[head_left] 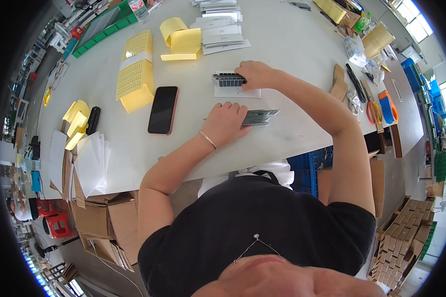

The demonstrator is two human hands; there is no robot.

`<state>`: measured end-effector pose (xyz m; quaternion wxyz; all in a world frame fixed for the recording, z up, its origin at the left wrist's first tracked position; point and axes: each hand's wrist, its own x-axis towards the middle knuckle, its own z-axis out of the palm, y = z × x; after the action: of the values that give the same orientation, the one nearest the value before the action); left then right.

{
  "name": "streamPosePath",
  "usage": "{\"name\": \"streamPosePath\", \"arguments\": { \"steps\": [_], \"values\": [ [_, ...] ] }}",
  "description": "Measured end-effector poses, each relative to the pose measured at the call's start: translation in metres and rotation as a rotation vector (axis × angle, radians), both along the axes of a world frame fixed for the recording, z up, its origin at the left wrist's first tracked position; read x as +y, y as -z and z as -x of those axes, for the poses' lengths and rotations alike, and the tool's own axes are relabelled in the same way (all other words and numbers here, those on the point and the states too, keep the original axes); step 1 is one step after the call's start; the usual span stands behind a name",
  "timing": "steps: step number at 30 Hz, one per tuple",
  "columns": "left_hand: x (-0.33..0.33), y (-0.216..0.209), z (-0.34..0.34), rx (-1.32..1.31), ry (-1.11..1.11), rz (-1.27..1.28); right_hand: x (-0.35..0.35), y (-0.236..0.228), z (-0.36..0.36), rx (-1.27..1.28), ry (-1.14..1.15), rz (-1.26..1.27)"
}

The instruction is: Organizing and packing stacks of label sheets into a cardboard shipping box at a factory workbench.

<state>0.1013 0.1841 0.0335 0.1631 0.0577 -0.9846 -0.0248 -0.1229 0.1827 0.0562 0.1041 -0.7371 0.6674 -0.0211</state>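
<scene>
My left hand [222, 123] lies curled round a stack of thin grey strips [260, 118] near the table's front edge; the stack's right end sticks out past the fingers. Further from me, my right hand [255, 75] is closed on the right end of a thin strip with dark rectangular cells [229, 80]. That strip is over a white paper card [252, 93], and its exact contact with the card is hidden. A black-screened phone [163, 110] rests on the table left of my left hand.
Yellow label sheets [135, 74], a curled yellow strip [187, 42] and stacked white cards [222, 34] lie beyond my hands. White papers [93, 161] sit at the front left. Scissors [374, 113] and an orange-and-blue tape roll [388, 107] are at the right edge.
</scene>
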Motion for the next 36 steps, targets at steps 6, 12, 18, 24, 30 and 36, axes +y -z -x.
{"name": "streamPosePath", "arguments": {
  "steps": [6,12,18,24,30,36],
  "values": [
    [0.002,-0.001,-0.002,-0.030,-0.007,-0.023,0.015,-0.007,-0.002,0.080,-0.058,0.081],
    [0.013,-0.002,-0.012,0.249,-0.011,0.062,0.048,-0.017,-0.019,-0.238,-0.099,-0.075],
    [0.015,-0.012,-0.008,0.110,-0.120,-0.030,0.053,-0.015,-0.016,-0.570,-0.135,-0.344],
    [0.011,-0.016,-0.002,-0.138,-0.210,0.039,0.050,0.029,0.020,-0.192,-0.186,0.315],
    [0.011,-0.014,-0.002,-0.139,-0.214,-0.006,0.051,0.013,0.012,-0.047,-0.230,0.215],
    [0.008,-0.016,-0.003,0.099,-0.159,0.123,0.078,-0.006,0.007,-0.655,-0.029,-0.114]
  ]
}}
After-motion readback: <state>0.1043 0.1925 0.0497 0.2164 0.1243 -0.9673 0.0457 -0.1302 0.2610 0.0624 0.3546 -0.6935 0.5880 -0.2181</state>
